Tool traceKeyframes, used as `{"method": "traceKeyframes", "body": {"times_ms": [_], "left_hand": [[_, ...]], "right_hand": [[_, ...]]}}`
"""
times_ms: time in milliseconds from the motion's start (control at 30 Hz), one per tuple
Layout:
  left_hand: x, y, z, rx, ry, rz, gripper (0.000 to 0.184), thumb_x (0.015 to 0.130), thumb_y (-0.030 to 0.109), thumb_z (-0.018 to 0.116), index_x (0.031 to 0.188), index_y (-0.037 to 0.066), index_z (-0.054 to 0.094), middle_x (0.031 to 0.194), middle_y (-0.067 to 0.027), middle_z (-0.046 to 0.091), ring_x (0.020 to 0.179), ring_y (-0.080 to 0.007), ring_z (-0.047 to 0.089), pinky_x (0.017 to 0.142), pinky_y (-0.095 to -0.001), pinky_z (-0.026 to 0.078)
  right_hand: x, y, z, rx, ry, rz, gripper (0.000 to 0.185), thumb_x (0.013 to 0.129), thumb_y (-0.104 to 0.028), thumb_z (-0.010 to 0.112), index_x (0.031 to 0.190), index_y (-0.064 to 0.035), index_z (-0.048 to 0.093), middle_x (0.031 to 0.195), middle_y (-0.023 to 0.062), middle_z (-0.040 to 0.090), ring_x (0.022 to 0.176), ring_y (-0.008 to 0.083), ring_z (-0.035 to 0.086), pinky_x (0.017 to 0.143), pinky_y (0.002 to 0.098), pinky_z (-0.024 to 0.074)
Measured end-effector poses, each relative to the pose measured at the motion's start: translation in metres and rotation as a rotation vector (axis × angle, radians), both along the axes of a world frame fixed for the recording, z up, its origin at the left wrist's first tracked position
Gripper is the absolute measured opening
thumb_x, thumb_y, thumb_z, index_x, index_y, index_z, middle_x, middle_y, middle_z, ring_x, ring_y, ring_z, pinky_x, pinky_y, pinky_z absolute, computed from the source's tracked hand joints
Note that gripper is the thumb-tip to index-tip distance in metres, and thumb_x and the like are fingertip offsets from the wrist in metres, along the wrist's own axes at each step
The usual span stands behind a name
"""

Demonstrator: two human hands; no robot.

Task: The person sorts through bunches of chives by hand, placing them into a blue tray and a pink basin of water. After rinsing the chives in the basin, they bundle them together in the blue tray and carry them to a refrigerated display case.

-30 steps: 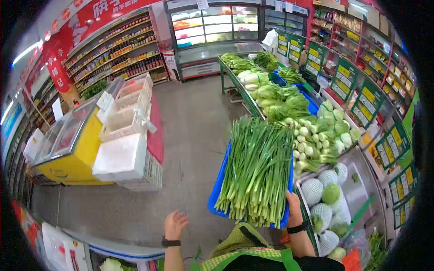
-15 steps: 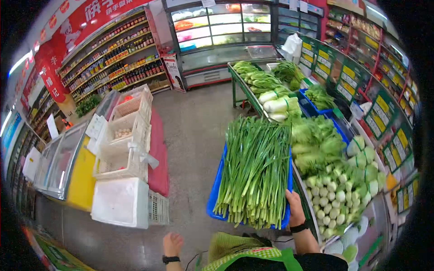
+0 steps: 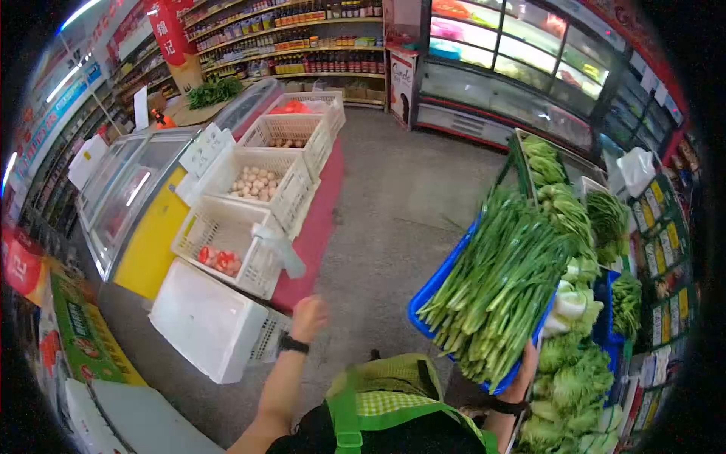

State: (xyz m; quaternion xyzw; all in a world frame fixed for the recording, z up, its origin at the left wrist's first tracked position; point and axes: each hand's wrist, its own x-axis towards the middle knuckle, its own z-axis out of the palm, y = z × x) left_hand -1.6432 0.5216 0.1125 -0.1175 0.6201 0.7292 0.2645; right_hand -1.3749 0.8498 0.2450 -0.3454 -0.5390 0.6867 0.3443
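A blue plastic basket [image 3: 432, 304] heaped with long green leafy stalks [image 3: 499, 284], pale at their cut ends, is tilted on my right side. My right hand [image 3: 522, 374] grips its near right rim, most of the fingers hidden beneath or behind it. On the other side, my left hand [image 3: 308, 318] hangs free over the floor with its fingers loosely curled and nothing visible in them. It is nearest to the white crate [image 3: 261, 284] of red-wrapped items and to a clear plastic bag [image 3: 278, 250] on that crate's corner.
White crates with eggs [image 3: 255, 184] and other goods line the left, with a white foam box [image 3: 204, 321] at the near end. A vegetable stand [image 3: 522, 163] with cabbages and lettuce [image 3: 567, 378] runs along the right. A glass-front refrigerator [image 3: 499, 106] stands at the back.
My view has swung, so the left crates appear nearer the middle. The basket has shifted right in view and tilted, still held by my right hand. My left hand appears higher and farther forward.
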Motion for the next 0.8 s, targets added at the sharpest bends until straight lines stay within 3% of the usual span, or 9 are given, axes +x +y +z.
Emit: {"method": "traceKeyframes", "body": {"times_ms": [100,233,300,367,400,567,633,700,800], "left_hand": [[-0.065,0.097,0.029,-0.024,-0.078,-0.044,0.028,0.084,0.029,0.053,0.101,0.008,0.047,0.089,-0.0073,0.056,0.074,-0.0185,0.055,0.059,-0.0315,0.048],[-0.133,0.179,0.004,-0.030,-0.022,-0.240,0.028,0.085,0.027,0.050,0.104,0.007,0.046,0.094,-0.0091,0.056,0.079,-0.0204,0.058,0.060,-0.0322,0.048],[-0.172,0.209,-0.014,-0.037,-0.003,-0.243,0.029,0.085,0.027,0.050,0.104,0.006,0.046,0.090,-0.0105,0.057,0.076,-0.0218,0.059,0.057,-0.0321,0.048],[-0.199,0.225,-0.023,-0.084,-0.060,-0.193,0.028,0.085,0.026,0.050,0.103,0.006,0.047,0.087,-0.0121,0.059,0.073,-0.0234,0.060,0.054,-0.0325,0.047],[-0.214,0.216,-0.053,-0.039,-0.085,-0.218,0.026,0.085,0.025,0.049,0.101,0.005,0.049,0.086,-0.0127,0.059,0.073,-0.0240,0.060,0.053,-0.0330,0.047],[-0.263,0.245,-0.033,-0.100,-0.150,0.093,0.020,0.083,0.019,0.047,0.094,0.003,0.051,0.082,-0.0119,0.058,0.065,-0.0250,0.057,0.052,-0.0342,0.046],[-0.298,0.246,-0.049,-0.179,-0.215,0.154,0.017,0.079,0.023,0.052,0.089,0.011,0.047,0.081,-0.0079,0.054,0.067,-0.0263,0.056,0.051,-0.0361,0.046],[-0.346,0.231,-0.107,-0.019,-0.283,0.119,0.018,0.081,0.018,0.048,0.090,0.003,0.050,0.071,-0.0079,0.051,0.061,-0.0250,0.053,0.051,-0.0370,0.045],[-0.401,0.290,-0.082,-0.222,-0.182,0.122,0.020,0.079,0.020,0.050,0.092,0.004,0.048,0.072,-0.0082,0.050,0.059,-0.0240,0.052,0.049,-0.0376,0.044]], "right_hand": [[-0.053,0.048,-0.009,-0.206,0.189,-0.048,0.027,0.092,-0.024,0.038,0.087,-0.0013,0.051,0.086,0.0044,0.049,0.077,0.0107,0.049,0.072,0.0269,0.0400],[-0.111,0.108,-0.017,0.009,0.102,-0.055,0.028,0.091,-0.024,0.039,0.097,0.0006,0.052,0.091,0.0078,0.051,0.084,0.0148,0.049,0.076,0.0291,0.0392],[-0.134,0.153,-0.038,-0.103,0.050,-0.064,0.033,0.090,-0.021,0.041,0.111,0.0029,0.049,0.104,0.0120,0.050,0.096,0.0184,0.048,0.084,0.0312,0.0364],[-0.169,0.187,-0.043,0.169,0.074,-0.031,0.034,0.090,-0.023,0.044,0.109,0.0034,0.050,0.104,0.0112,0.050,0.096,0.0173,0.048,0.086,0.0300,0.0357],[-0.189,0.206,-0.041,-0.157,0.158,-0.051,0.031,0.089,-0.024,0.045,0.104,0.0014,0.053,0.100,0.0084,0.052,0.092,0.0143,0.049,0.082,0.0277,0.0383],[-0.293,0.270,-0.003,-0.271,0.216,-0.054,0.023,0.087,-0.022,0.049,0.097,-0.0023,0.055,0.083,0.0007,0.059,0.070,0.0089,0.055,0.064,0.0242,0.0441],[-0.329,0.306,-0.019,-0.235,0.226,0.033,0.023,0.087,-0.023,0.050,0.097,-0.0023,0.055,0.084,0.0010,0.059,0.070,0.0086,0.055,0.063,0.0234,0.0446],[-0.375,0.329,-0.009,-0.261,0.300,-0.008,0.024,0.086,-0.023,0.050,0.096,-0.0021,0.054,0.083,0.0009,0.058,0.069,0.0083,0.055,0.061,0.0225,0.0448],[-0.422,0.353,-0.017,-0.288,0.301,-0.090,0.024,0.087,-0.024,0.050,0.097,-0.0022,0.054,0.082,0.0012,0.059,0.068,0.0084,0.055,0.061,0.0224,0.0449]]}}
